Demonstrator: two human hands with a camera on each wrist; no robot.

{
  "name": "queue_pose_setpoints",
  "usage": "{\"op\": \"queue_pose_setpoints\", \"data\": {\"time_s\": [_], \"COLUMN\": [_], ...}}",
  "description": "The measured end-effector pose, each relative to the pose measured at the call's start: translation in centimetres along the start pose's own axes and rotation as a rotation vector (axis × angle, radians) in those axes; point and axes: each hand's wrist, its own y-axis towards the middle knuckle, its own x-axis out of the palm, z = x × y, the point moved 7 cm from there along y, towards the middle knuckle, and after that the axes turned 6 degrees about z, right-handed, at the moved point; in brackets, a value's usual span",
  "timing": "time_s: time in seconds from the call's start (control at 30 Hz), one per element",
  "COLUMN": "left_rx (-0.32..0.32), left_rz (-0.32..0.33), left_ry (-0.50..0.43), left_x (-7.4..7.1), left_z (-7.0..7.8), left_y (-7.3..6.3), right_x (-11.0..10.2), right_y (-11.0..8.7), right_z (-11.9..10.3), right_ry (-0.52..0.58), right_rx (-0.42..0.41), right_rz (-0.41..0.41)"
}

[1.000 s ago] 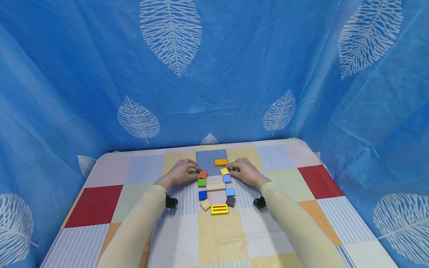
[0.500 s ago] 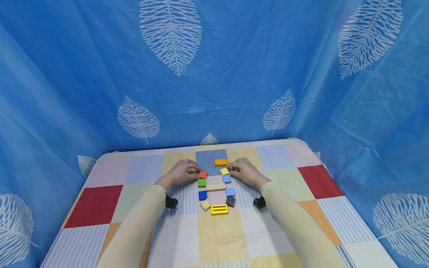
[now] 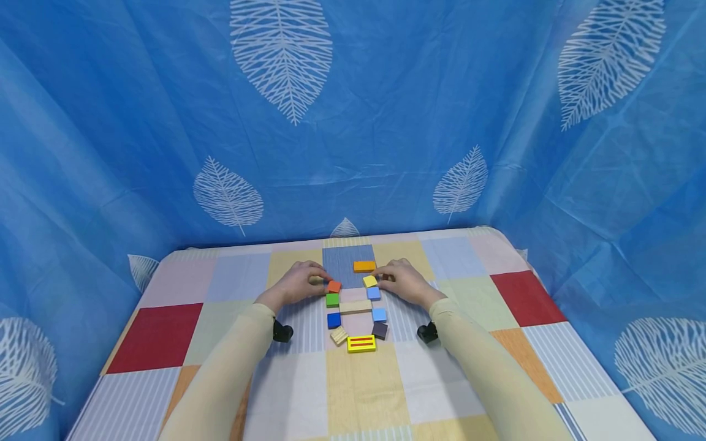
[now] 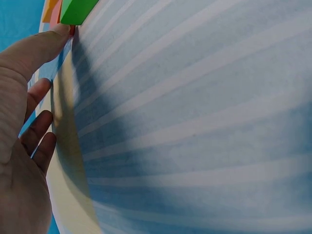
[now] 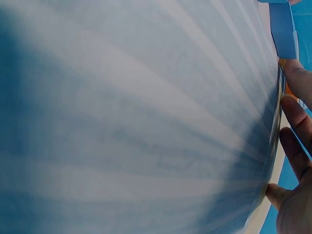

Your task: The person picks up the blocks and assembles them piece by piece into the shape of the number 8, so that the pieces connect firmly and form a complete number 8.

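Note:
In the head view my left hand point(image 3: 298, 283) pinches a red block point(image 3: 334, 286) between thumb and index finger, at the far left of a ring of small wooden blocks. Opposite, my right hand point(image 3: 407, 283) pinches a yellow block point(image 3: 369, 281) at the ring's far right. A green block point(image 3: 332, 300) lies just nearer than the red one; in the left wrist view this green block point(image 4: 78, 10) partly hides it. A light blue block point(image 3: 373, 293) sits right below the yellow one, and in the right wrist view the same light blue block point(image 5: 284, 36) covers most of it.
Beyond the hands lies an orange block point(image 3: 364, 267). A long plain wood block point(image 3: 355, 307) crosses the ring's middle. Nearer are a dark blue block point(image 3: 333, 320), another light blue block point(image 3: 379, 315), a plain wood block point(image 3: 339, 335), a black block point(image 3: 380, 331) and a yellow-and-red block point(image 3: 361, 344).

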Motion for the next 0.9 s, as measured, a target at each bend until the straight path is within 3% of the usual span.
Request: {"op": "queue_pose_setpoints", "data": {"time_s": [0.9], "left_rx": [0.004], "left_rz": [0.007], "left_ry": [-0.011], "left_x": [0.02], "left_z": [0.10], "left_y": [-0.08], "right_x": [0.14], "right_y": [0.17], "right_z": [0.19], "right_ry": [0.004], "right_rx": [0.017], "right_rz": [-0.003]}}
